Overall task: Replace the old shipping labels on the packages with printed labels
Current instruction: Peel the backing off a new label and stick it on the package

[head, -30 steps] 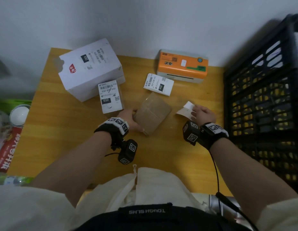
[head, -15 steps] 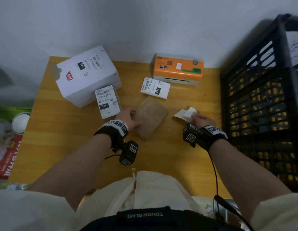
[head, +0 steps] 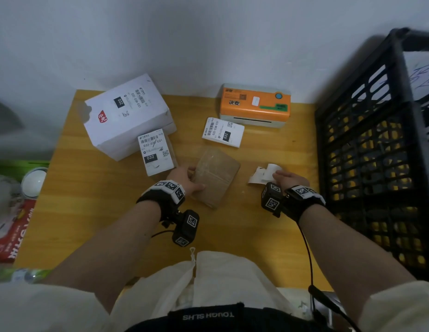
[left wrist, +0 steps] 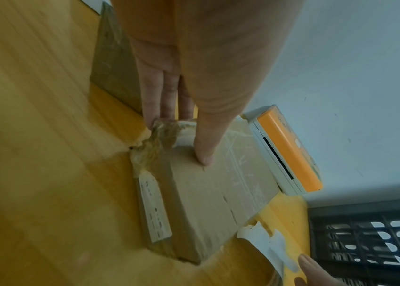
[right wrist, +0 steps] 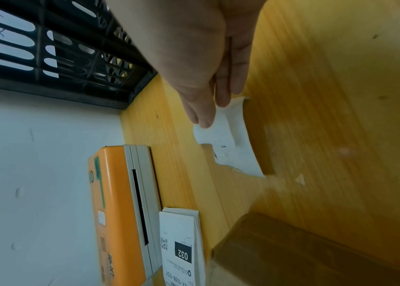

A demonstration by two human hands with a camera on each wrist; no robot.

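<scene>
A brown cardboard package [head: 217, 174] [left wrist: 218, 193] lies mid-table with bare tape marks on top. My left hand [head: 195, 178] [left wrist: 179, 139] holds its near-left corner, thumb pressed on top and fingers down the side. A torn, curled old label [head: 262, 174] [right wrist: 230, 151] lies on the table to the package's right. My right hand [head: 279, 176] [right wrist: 208, 112] hovers just over it with straight fingers, the tips at its edge. A stack of printed labels [head: 223, 132] [right wrist: 181, 247] lies in front of the orange label printer [head: 255, 105] [right wrist: 118, 212].
A large white box [head: 127, 113] and a small labelled box [head: 156, 152] stand at the back left. A black slatted crate [head: 376, 152] walls off the right side. A wall runs behind the wooden table [head: 88, 212]. Bags and a white bowl [head: 33, 182] sit off the left edge.
My right hand has brought the torn label down onto the table and its fingers have straightened off it. The left hand stays on the brown package.
</scene>
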